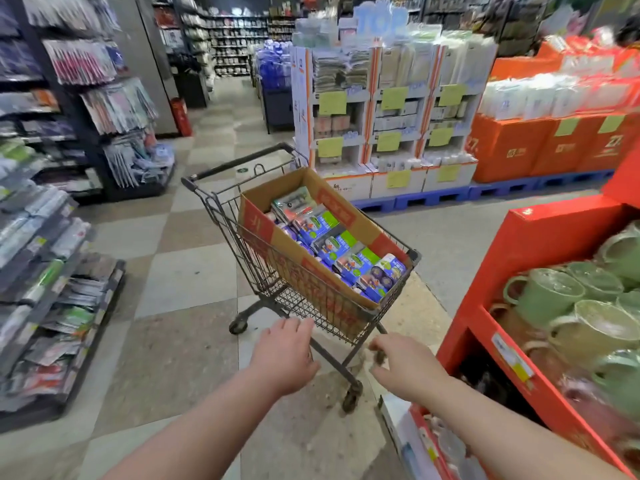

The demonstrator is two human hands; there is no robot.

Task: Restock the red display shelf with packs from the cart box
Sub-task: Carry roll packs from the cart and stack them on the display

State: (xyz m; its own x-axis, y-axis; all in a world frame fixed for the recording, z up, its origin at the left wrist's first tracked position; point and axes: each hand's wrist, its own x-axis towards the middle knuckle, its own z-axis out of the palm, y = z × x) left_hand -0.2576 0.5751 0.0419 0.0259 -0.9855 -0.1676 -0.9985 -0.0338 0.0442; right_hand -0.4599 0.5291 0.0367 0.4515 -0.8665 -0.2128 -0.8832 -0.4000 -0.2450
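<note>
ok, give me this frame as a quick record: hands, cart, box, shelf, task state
left hand: open, fingers straight, reaching toward cart, holding nothing
right hand: fingers curled downward, blurred; grip unclear
cart: in the aisle, just ahead of both hands
box: cardboard, open-topped, sits in the cart basket
packs: fill the box, mostly blue and green
red display shelf: right of cart, holds green and beige mugs
task state: no pack visibly taken yet

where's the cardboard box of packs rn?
Head view, centre: the cardboard box sits inside the shopping cart basket, just ahead of the left hand and right hand, with the red display shelf to its right.
</note>
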